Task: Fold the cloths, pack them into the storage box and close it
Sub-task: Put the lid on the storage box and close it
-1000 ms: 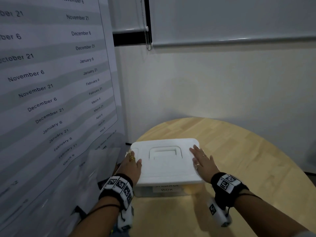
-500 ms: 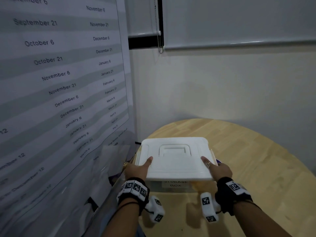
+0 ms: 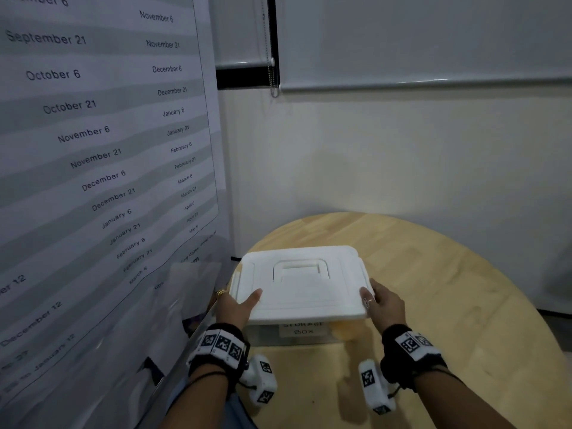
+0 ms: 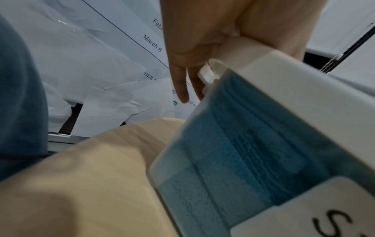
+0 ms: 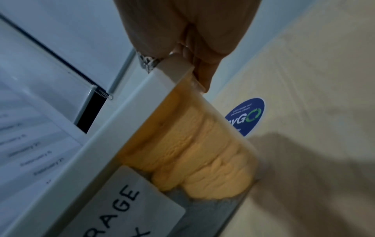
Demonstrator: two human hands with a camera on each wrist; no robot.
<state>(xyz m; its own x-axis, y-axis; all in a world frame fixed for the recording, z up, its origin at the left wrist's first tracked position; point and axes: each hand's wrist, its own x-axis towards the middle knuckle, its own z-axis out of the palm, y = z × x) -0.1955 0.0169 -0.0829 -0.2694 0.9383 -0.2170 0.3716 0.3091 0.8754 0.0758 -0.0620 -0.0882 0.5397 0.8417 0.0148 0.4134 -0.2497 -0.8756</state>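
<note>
A clear storage box (image 3: pixel 305 331) with a white lid (image 3: pixel 297 283) stands on the round wooden table (image 3: pixel 433 274). The lid lies on the box. My left hand (image 3: pixel 235 308) holds the lid's near left corner, thumb on top. In the left wrist view its fingers (image 4: pixel 180 83) reach down beside the side latch (image 4: pixel 206 73). My right hand (image 3: pixel 383 305) grips the near right corner, fingers (image 5: pixel 202 75) curled under the rim. Through the walls I see a folded blue cloth (image 4: pixel 233 160), a yellow cloth (image 5: pixel 192 152) and a grey cloth (image 5: pixel 202 213).
A large poster of dates (image 3: pixel 93 150) hangs close on the left, with loose papers (image 4: pixel 101 104) below it. A wall and a roller blind (image 3: pixel 402 41) stand behind the table. A round blue sticker (image 5: pixel 247 115) lies on the tabletop right of the box.
Both hands lay flat on top of the lid; they have slid back to its near corners and taken hold there. The box has stayed where it was.
</note>
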